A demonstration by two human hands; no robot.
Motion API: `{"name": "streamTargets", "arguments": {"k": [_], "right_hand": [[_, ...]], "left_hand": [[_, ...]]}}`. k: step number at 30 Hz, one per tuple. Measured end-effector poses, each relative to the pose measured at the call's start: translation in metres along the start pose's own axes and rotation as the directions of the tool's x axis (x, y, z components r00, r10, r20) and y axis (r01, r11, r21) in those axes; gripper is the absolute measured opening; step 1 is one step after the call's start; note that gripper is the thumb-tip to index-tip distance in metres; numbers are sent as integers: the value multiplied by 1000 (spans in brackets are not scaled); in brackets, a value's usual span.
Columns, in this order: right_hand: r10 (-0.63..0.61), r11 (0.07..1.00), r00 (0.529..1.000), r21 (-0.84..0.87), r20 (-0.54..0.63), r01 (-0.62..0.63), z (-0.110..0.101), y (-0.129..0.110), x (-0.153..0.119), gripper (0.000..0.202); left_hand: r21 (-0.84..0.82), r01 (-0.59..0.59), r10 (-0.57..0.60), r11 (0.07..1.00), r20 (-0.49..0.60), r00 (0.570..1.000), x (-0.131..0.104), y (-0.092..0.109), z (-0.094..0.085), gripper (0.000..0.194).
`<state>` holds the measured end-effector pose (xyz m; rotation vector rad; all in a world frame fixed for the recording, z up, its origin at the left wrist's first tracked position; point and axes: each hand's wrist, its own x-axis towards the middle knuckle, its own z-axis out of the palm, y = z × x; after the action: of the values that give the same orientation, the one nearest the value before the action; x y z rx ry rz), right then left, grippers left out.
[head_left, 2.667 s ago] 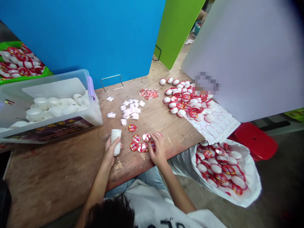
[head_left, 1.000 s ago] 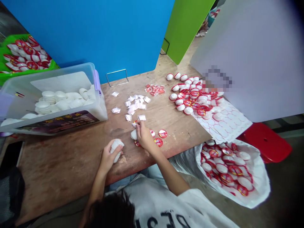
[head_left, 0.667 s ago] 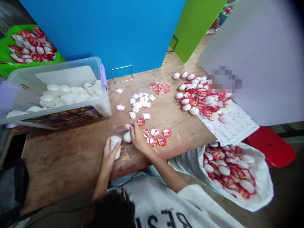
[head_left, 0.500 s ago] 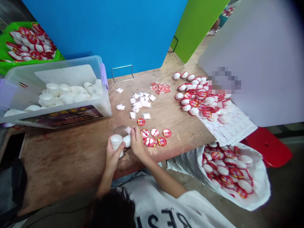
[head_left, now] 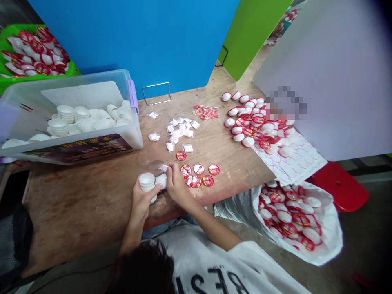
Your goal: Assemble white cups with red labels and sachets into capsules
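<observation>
My left hand [head_left: 141,200] is closed around a stack of white plastic cups [head_left: 147,179], openings facing up. Another white cup [head_left: 161,180] lies tilted against that stack, between my left thumb and my right hand; which hand supports it I cannot tell. My right hand [head_left: 177,185] has its fingers closed at a small white packet [head_left: 163,168], just above the tilted cup. Right beside it on the table are several round red-and-white lids [head_left: 199,169]. Beyond them lies a loose pile of white packets [head_left: 180,130].
A clear bin [head_left: 134,134] of white cups stands at left, before a green basket [head_left: 75,69] of red-rimmed cups. Small red packets [head_left: 206,112] lie mid-table. Capped cups [head_left: 248,141] are heaped at right, above a white sack [head_left: 333,245]. A blue panel [head_left: 137,41] blocks the back.
The whole view has shifted slightly. My left hand and the cup stack have moved a little to the left. The small packet stays at my right fingertips.
</observation>
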<state>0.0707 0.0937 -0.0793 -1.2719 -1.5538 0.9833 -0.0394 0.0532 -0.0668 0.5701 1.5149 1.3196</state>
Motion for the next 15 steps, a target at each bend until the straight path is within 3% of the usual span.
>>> {"name": "streamTargets", "arguments": {"k": [4,9,15], "right_hand": [[-160,985,986,-54,49,163,1,1,3,16],[-306,944,945,-96,113,317,-5,5,2,16],[-543,823,831,-121,119,555,-15,12,4,13]], "left_hand": [[-112,128,-131,985,-14,991,-2,10,-3,62],[-160,196,-195,968,22,981,-3,10,-3,58],[-212,353,-323,911,165,932,-5,6,2,39]]}}
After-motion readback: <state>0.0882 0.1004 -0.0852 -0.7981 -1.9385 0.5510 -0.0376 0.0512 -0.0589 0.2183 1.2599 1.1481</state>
